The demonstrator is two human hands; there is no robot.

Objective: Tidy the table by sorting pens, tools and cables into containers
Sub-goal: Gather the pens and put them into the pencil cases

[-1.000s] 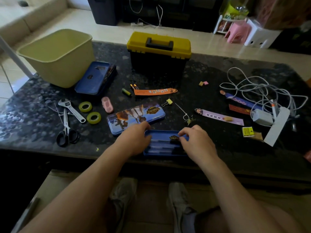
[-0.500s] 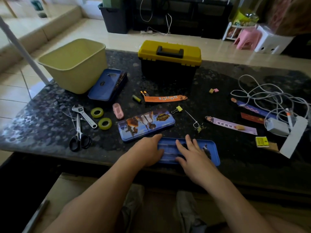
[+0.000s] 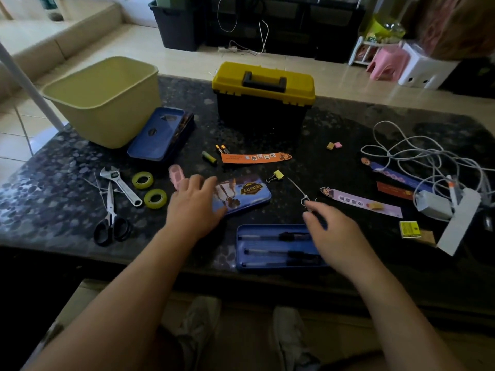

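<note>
Your L hand [image 3: 195, 207] lies w/ fingers straight on the left end of the printed lid [image 3: 246, 194], not clenched. Your R hand [image 3: 337, 236] hovers over the blue tray [image 3: 254, 243] at the near edge of the table [image 3: 67, 204], fingers relaxed, holding nothing. 3 dark pens [image 3: 281, 254] lie lengthwise in the tray.

Open tabletop [image 3: 375, 116] right of toolbox [image 3: 263, 103], apparently
</note>
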